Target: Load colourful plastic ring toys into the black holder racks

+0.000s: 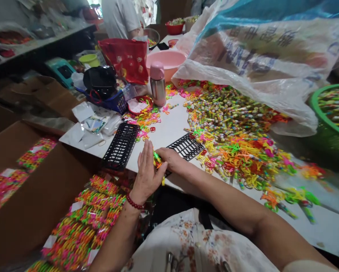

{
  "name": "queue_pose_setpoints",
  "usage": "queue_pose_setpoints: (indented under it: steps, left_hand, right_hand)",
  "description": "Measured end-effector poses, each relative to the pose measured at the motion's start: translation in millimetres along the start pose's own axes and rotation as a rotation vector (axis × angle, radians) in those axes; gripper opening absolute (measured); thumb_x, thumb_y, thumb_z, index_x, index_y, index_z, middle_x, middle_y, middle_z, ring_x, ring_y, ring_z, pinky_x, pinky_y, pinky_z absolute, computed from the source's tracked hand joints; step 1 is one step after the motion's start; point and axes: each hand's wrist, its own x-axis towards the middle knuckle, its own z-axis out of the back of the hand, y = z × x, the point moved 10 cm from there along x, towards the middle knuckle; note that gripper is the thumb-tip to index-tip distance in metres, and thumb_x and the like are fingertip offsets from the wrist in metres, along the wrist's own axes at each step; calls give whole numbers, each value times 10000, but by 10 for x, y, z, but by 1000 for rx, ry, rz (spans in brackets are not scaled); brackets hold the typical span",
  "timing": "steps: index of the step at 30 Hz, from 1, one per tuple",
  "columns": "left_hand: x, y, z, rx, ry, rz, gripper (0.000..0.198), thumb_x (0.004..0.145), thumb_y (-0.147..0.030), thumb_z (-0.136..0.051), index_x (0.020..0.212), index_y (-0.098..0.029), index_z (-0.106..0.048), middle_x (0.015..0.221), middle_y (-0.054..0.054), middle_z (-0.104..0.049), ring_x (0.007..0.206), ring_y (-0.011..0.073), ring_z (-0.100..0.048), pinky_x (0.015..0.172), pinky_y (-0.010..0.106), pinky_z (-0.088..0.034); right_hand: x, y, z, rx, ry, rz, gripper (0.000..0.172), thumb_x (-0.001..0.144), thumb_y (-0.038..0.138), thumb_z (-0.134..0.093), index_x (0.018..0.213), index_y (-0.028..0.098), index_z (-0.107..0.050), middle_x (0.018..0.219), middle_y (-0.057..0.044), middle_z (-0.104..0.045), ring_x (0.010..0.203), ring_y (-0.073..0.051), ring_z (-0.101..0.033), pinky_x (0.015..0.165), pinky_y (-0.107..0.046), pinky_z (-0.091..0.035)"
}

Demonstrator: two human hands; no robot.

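Observation:
Near the table's front edge my right hand is closed around a small bundle of colourful plastic toy pieces, in green, yellow and orange. My left hand, with a red bead bracelet at its wrist, lies against the bundle's left side, fingers stretched and thumb apart. A yellow end shows below the hands. Just behind my right hand lies a black slotted rack, partly covered by it. Another black slotted rack lies to the left, over the table edge. My fingers hide much of the bundle.
A large pile of colourful plastic pieces covers the right side, under a plastic sack. A flask stands behind. Packed bundles fill a carton at lower left. A green basket is far right; a person is behind.

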Motion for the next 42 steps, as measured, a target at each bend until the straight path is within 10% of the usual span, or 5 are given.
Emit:
queue_pose_setpoints:
  steps: [6,20,30,36,42]
  left_hand:
    - [13,2,-49,118,66,-35,602,976,-385,-461,1526,-240,-265,1629,183,-6,1500,336,-127,1155,605,-209]
    - [28,-128,-69,115,12,-160,514,990,-361,-425,1480,-220,-360,1589,151,-264,1510,311,-76,1183,587,-175]
    - [-32,-174,-38,131,62,-214,545,1025,-341,-298,1545,-212,-203,1583,136,-291,1512,263,-83,1209,562,-89]
    - [-35,-132,-50,48,82,-150,576,1030,-330,-260,1563,-188,-95,1610,131,-217,1514,242,-79,1228,526,-81]
    - [-48,-128,-66,30,96,-163,585,1029,-309,-266,1565,-182,-68,1612,132,-205,1515,242,-63,1228,518,-101]
  right_hand:
    - [-45,82,4,-64,1,34,126,860,160,-621,984,151,-601,971,-75,-643,887,-183,-578,785,-268,-449]
    - [-1821,-566,1309,-750,-233,-448,271,901,140,-536,1154,166,-628,1187,-148,-562,970,-246,-561,768,-305,-441]
    - [-1363,-563,1181,-439,-230,-402,197,842,93,-488,1016,143,-566,904,-96,-600,796,-210,-543,704,-303,-406]
    - [-1068,-348,229,686,-226,-359,199,845,394,-585,880,213,-511,727,29,-539,616,-128,-499,571,-242,-413]
    - [-829,-203,-48,745,-263,-324,247,817,439,-614,840,202,-549,751,8,-570,694,-154,-554,668,-281,-468]
